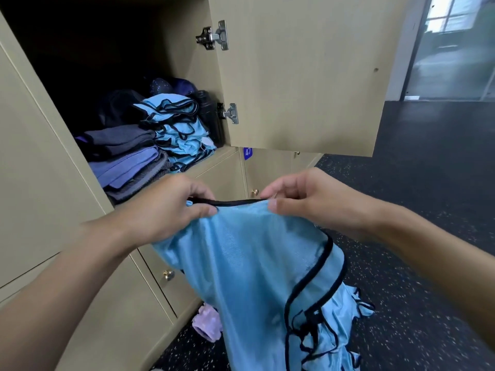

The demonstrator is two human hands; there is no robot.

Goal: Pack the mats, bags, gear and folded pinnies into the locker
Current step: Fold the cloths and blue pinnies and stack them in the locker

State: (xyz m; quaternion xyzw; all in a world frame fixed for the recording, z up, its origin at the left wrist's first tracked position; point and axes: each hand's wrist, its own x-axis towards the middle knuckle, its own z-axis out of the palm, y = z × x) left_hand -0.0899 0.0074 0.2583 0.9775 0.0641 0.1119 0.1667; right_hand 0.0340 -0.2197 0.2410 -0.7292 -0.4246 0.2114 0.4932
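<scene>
A light blue pinnie (257, 266) with black trim hangs unfolded below the open locker (187, 65). My left hand (168, 210) pinches its top edge on the left and my right hand (308, 202) pinches the same edge on the right. Inside the locker a stack of folded blue pinnies (179, 129) sits at the right, with folded purple and grey mats (126, 159) piled to their left. Dark bags (120, 105) lie behind them. More blue pinnies (351, 309) lie on the floor behind the held one.
The locker door (302, 73) stands open to the right, above the hands. Closed lockers with brass knobs (168, 275) fill the rows below. A lilac item (207, 324) lies on the dark speckled floor (428, 196) by the locker base. A black bottle (211, 113) stands inside the locker at the right.
</scene>
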